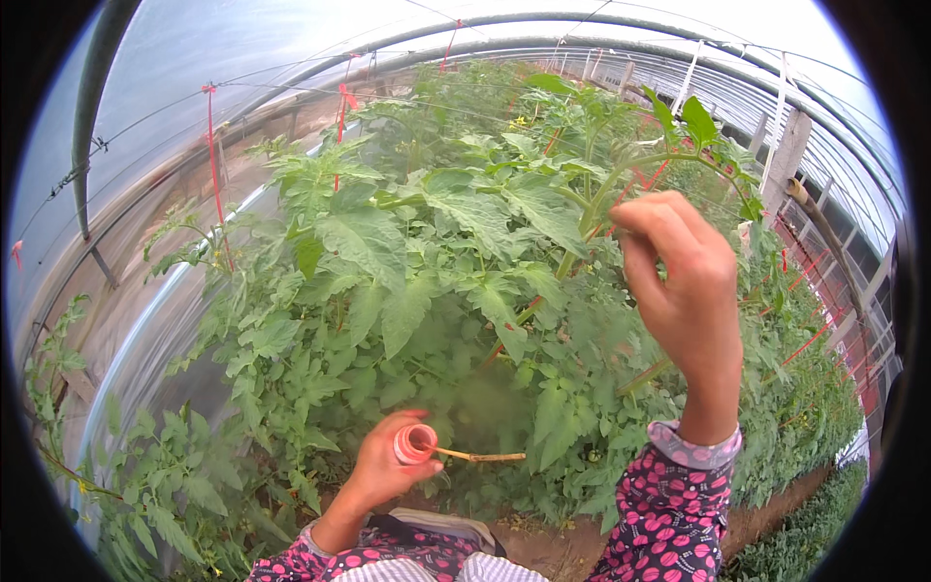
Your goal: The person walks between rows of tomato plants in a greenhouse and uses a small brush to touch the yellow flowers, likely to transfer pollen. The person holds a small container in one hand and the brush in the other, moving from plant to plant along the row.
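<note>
My left hand (pixel 382 462), low in front of my body, holds a small open-topped bottle (pixel 416 442) of pinkish plastic. A thin stick (pixel 480 457) rests in its mouth and sticks out to the right. My right hand (pixel 673 276) is raised at the right, with wrist bent and fingers curled together. Its fingertips are beside a thick tomato stem (pixel 590 207) and a red twine (pixel 658 174). Whether they pinch either one is hidden. Broad tomato leaves (pixel 465 207) spread left of that hand, and the stem's top arches over it.
Dense tomato plants (pixel 349 378) stand before me, with red ties (pixel 214 174) hanging from overhead wires. Curved greenhouse pipes (pixel 553 22) span the top. Plastic film (pixel 138 378) lines the left side. A post (pixel 789 149) and a pole (pixel 825 218) stand at right; bare soil (pixel 560 542) shows below.
</note>
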